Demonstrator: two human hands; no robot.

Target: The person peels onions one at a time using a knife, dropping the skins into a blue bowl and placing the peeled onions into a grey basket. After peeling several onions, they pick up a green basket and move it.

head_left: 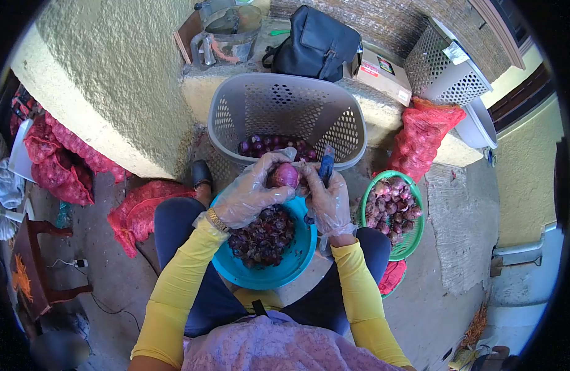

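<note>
A purple onion [285, 176] is in my gloved left hand [251, 190], whose fingers wrap round it. My gloved right hand [327, 196] touches the onion's right side and grips a knife with a dark blue handle [325, 169]. Below both hands, a blue basin [274, 279] between my knees holds dark onion skins [263, 241]. Just beyond the hands stands a grey perforated basket [285, 86], with several purple onions [275, 144] at its bottom. To the right, a green basket [416, 240] contains unpeeled onions [392, 207].
Red mesh sacks of onions [421, 136] stand at the right and lie at the left. A black bag [319, 43], a cardboard box [382, 75] and a clear bucket [232, 37] rest on the ledge. A small wooden stool [37, 272] and cable are at left.
</note>
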